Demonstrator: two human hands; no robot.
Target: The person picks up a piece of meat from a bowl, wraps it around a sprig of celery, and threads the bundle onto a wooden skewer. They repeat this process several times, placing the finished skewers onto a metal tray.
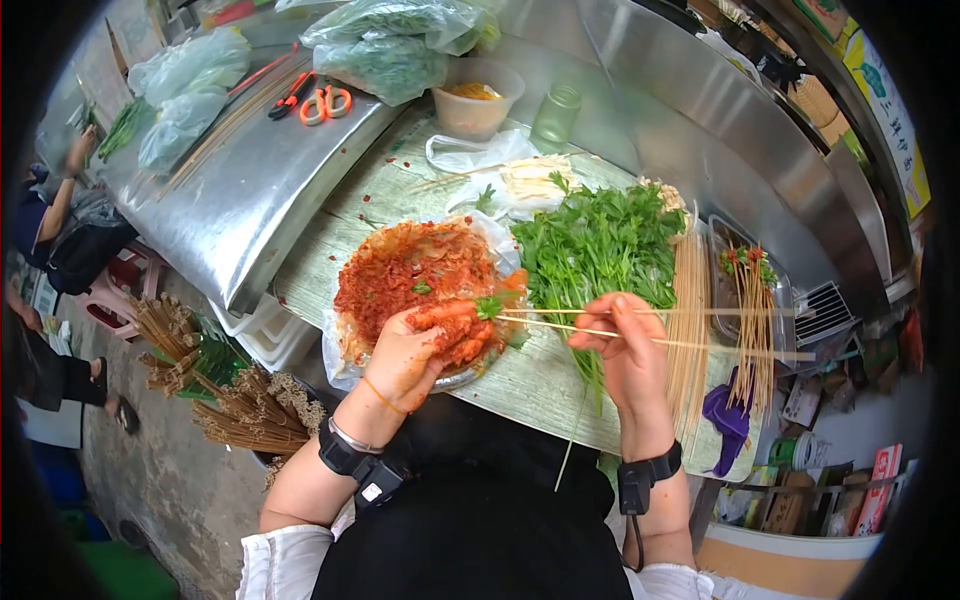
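Observation:
My right hand (628,350) pinches two bamboo skewers (560,322), whose tips point left toward my other hand. Red chili paste coats the fingers of my left hand (415,350), which are closed around a leafy herb (489,306) at the skewer tips; what else they hold is hidden. Just behind that hand sits a plastic-lined bowl of chili-coated leaves (400,270), probably cabbage. A heap of fresh green herbs (600,240) lies beyond my hands, its stems reaching toward the table's near edge.
Bare skewers (688,320) lie right of the herbs. Farther right, a metal tray (720,250) and finished skewers (750,300) sit near a purple cloth (728,422). White enoki mushrooms (535,182), a plastic tub (478,110) and a green jar (557,118) stand behind. Scissors (326,104) rest on the metal counter.

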